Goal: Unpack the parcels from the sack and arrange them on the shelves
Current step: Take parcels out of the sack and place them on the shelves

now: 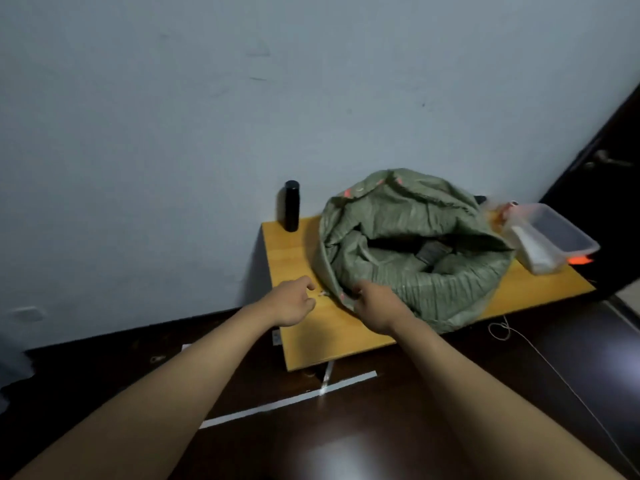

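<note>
A green woven sack (412, 251) sits slumped on the right half of a low wooden bench (311, 327), its mouth rolled down and gaping toward the camera. Inside the opening a dark parcel (431, 252) shows in the shadow; what else lies in there cannot be made out.

The right hand (375, 306) is at the sack's near-left edge, fingers curled into the fabric and pinching the rim. The left hand (294, 301) hangs just left of it over the bench's near-left part, holding nothing, its fingers loosely curled and close to the sack's edge without clearly touching it. Both forearms reach in bare from the bottom of the view.

Behind the sack on the left, a black bottle (291, 206) stands upright at the back of the bench, against the pale wall (242, 98). On the right end of the bench a clear plastic box (554, 233) lies tilted, with something white inside and an orange clip at its near corner; it sits just beside the sack.

The bench stands on a dark glossy floor (381, 445) marked with a strip of white tape (287, 400). A thin pale string (554, 372) trails across the floor to the right, looped near the bench's edge. A dark door (609, 188) fills the right border.
</note>
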